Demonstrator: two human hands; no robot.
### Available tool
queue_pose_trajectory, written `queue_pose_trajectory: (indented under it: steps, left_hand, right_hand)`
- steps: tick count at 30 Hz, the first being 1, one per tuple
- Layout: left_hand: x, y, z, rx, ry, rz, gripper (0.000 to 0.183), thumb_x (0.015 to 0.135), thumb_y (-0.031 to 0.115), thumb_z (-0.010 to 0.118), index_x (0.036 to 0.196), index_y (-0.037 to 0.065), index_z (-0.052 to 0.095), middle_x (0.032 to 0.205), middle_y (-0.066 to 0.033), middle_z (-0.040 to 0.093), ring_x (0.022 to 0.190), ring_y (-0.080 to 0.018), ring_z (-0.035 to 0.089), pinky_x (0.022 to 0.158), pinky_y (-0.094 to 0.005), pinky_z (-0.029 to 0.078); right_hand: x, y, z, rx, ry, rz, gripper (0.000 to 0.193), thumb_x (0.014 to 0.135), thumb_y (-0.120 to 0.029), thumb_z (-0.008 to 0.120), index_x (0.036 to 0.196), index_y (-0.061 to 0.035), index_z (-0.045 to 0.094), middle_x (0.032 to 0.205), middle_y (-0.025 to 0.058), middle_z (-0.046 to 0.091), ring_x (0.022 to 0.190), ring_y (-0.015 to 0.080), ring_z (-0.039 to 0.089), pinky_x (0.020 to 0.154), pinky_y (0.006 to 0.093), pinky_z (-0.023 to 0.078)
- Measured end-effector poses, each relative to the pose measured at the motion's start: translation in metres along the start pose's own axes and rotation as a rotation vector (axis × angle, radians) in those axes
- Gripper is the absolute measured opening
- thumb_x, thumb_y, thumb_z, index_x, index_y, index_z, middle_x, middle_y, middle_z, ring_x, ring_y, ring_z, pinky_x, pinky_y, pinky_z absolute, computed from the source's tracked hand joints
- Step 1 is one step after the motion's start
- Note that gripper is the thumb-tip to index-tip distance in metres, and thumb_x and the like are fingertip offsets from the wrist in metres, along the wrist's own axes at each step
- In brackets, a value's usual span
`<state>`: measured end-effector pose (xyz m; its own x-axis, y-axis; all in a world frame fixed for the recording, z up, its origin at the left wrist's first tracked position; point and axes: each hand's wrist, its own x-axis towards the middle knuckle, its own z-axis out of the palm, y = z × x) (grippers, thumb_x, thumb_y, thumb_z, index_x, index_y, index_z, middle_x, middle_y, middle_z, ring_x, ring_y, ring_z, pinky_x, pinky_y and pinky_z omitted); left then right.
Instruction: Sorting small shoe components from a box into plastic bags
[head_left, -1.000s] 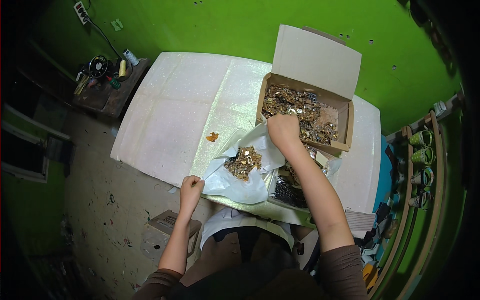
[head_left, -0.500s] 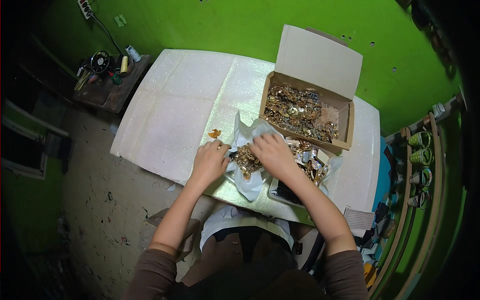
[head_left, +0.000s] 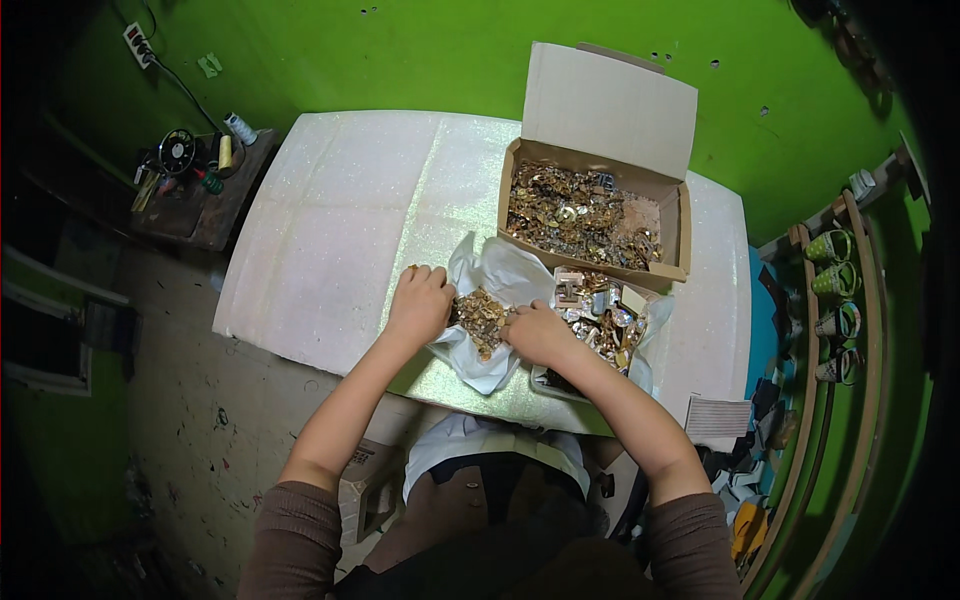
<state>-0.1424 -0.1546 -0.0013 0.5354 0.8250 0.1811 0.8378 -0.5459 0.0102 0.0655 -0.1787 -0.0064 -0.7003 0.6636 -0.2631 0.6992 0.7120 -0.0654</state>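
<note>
A heap of small gold-coloured metal pieces point(head_left: 480, 318) lies on a crumpled white sheet point(head_left: 490, 375) near the table's front edge. My left hand point(head_left: 420, 305) is at the heap's left side, its fingers curled and pressed together. The fingertips point away from me, and what they hold is hidden. From the right, my right hand point(head_left: 545, 333) reaches in with bent fingers touching the heap's edge. I cannot make out what is between them. Close beside that hand stands a clear tray point(head_left: 555, 384) of shiny metal and pale pieces, partly covered by my right forearm.
An open cardboard box point(head_left: 684, 230) of small brown and gold pieces stands behind the tray, its lid against the green wall point(head_left: 420, 60). Thread spools point(head_left: 240, 128) sit on a small wooden table at left. Sandals point(head_left: 832, 280) hang on a rack at right.
The whole scene has shifted left in view. My right hand has drawn back from over the heap to its right edge. My left hand has moved farther up, where an orange piece lay.
</note>
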Motion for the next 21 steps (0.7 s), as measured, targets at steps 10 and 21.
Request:
queue_pose_trajectory:
  steps: [10, 21]
  left_hand:
    - [-0.017, -0.023, -0.016, -0.259, -0.14, -0.331, 0.015, 0.07, 0.019, 0.059, 0.074, 0.005, 0.059, 0.092, -0.0094, 0.053, 0.089, -0.0255, 0.049, 0.076, -0.0368, 0.038]
    - [-0.016, -0.01, -0.017, -0.175, -0.179, -0.143, 0.049, 0.063, 0.03, 0.069, 0.103, 0.008, 0.051, 0.116, -0.0112, 0.044, 0.106, -0.0284, 0.042, 0.087, -0.0418, 0.034]
  right_hand:
    - [-0.038, 0.007, -0.025, 0.121, 0.146, -0.06, 0.013, 0.074, -0.01, 0.048, 0.076, -0.0107, 0.061, 0.082, 0.0014, 0.058, 0.087, 0.0185, 0.054, 0.08, 0.0334, 0.038]
    - [-0.032, -0.013, -0.012, 0.063, 0.136, 0.001, 0.012, 0.074, -0.018, 0.053, 0.073, -0.0096, 0.061, 0.078, 0.0026, 0.059, 0.085, 0.0218, 0.053, 0.09, 0.04, 0.034]
